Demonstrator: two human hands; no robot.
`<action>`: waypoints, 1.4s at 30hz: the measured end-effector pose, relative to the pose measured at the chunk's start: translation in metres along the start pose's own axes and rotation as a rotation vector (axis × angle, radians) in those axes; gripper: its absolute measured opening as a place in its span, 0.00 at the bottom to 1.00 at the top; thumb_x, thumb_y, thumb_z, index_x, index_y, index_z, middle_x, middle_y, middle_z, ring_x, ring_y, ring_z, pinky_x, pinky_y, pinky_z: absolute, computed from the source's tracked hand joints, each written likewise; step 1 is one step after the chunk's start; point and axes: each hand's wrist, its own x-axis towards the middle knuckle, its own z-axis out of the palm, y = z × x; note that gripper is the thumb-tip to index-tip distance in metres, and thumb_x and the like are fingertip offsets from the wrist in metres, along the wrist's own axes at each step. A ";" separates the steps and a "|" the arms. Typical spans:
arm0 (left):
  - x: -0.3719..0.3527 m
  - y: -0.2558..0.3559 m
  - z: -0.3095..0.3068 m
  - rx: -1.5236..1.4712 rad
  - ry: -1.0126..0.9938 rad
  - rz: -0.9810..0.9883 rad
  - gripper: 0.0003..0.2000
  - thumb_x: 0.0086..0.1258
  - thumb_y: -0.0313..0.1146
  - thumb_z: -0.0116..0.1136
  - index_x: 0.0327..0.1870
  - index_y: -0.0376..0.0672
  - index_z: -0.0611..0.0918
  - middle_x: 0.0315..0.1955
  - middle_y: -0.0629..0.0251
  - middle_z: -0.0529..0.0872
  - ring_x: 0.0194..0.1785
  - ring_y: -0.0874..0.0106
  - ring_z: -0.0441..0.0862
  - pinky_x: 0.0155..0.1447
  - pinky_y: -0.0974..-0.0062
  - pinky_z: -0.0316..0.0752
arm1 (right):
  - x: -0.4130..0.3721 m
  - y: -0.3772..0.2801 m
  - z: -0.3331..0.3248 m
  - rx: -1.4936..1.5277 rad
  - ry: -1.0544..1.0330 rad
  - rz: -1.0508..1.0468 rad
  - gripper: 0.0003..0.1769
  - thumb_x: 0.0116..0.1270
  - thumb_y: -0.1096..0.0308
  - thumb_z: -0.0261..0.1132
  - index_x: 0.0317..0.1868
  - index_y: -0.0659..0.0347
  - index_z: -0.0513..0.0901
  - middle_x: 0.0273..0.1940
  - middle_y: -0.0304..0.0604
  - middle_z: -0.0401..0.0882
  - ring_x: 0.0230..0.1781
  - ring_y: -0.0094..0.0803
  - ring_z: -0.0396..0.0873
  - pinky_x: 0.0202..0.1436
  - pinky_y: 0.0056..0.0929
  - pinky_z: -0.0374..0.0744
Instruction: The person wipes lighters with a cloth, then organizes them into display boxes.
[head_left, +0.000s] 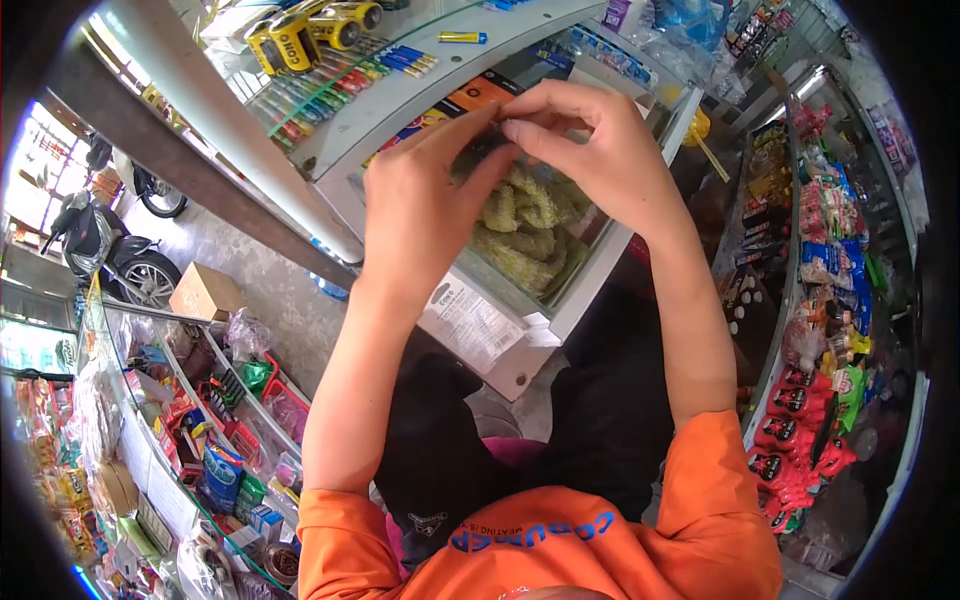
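The left hand (415,205) and right hand (600,150) are both pinching a small dark item (488,140), each grip closed on it, just above the glass case (572,300). With such a fingertip hold, a slip is probably dropping it toward the yellow bundles (520,235) in that case.

small dark piece (487,140), mostly hidden, pinched between left hand (415,200) and right hand (600,150) | clear bag of yellow-green lumps (525,235) right beneath, by glass case (585,290) edge

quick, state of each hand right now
left hand: fingers shut on small dark thing above yellow-green snacks
right hand: fingers shut on the same small dark thing
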 end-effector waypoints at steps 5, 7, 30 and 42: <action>0.006 0.002 -0.006 -0.316 0.087 -0.327 0.17 0.80 0.32 0.70 0.62 0.31 0.89 0.45 0.62 0.94 0.46 0.79 0.87 0.55 0.78 0.81 | -0.012 0.009 0.006 -0.165 0.035 -0.175 0.26 0.72 0.50 0.76 0.56 0.66 0.90 0.51 0.51 0.91 0.49 0.44 0.90 0.57 0.38 0.84; 0.010 0.000 -0.008 -0.367 0.125 -0.329 0.18 0.80 0.34 0.70 0.62 0.31 0.88 0.46 0.63 0.94 0.47 0.79 0.86 0.56 0.79 0.80 | -0.019 0.009 0.001 -0.429 -0.114 -0.182 0.22 0.71 0.54 0.76 0.52 0.66 0.89 0.49 0.51 0.89 0.48 0.44 0.87 0.57 0.39 0.82; -0.001 0.025 0.011 -0.704 0.023 -0.394 0.16 0.87 0.34 0.61 0.67 0.37 0.87 0.47 0.70 0.92 0.48 0.82 0.86 0.54 0.79 0.86 | -0.011 -0.013 0.021 0.110 0.536 -0.245 0.10 0.68 0.71 0.77 0.45 0.63 0.86 0.42 0.48 0.88 0.41 0.45 0.90 0.44 0.37 0.84; -0.001 0.020 0.009 -0.704 0.073 -0.466 0.15 0.86 0.36 0.63 0.61 0.34 0.89 0.42 0.72 0.91 0.41 0.86 0.82 0.47 0.84 0.80 | -0.015 -0.005 0.022 0.006 0.406 -0.271 0.10 0.68 0.72 0.78 0.44 0.63 0.85 0.37 0.45 0.84 0.34 0.40 0.85 0.38 0.35 0.79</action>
